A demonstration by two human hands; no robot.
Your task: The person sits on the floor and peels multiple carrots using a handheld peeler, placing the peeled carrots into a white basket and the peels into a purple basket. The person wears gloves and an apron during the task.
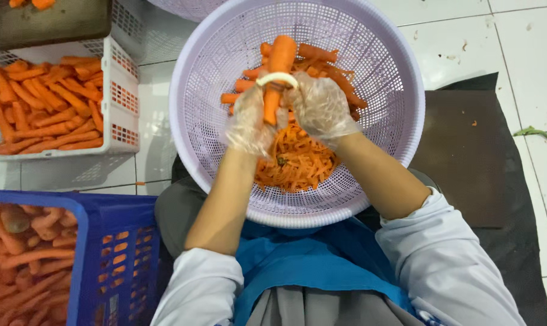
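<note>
The carrot [278,72] is standing over the lilac basket [382,139], its long axis running near to far, thick end pointing far. The left hand [249,118] is closing its grip around the near end, while the right hand [319,105] is pinching a white peeler [278,78] that is lying crosswise on the carrot, just far of the left grip. Peelings [294,160] are lying below.

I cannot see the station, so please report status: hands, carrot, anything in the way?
Left hand gripping carrot over lilac basket. Right hand holding white peeler across carrot. Peelings piled below; nothing blocking.
</note>
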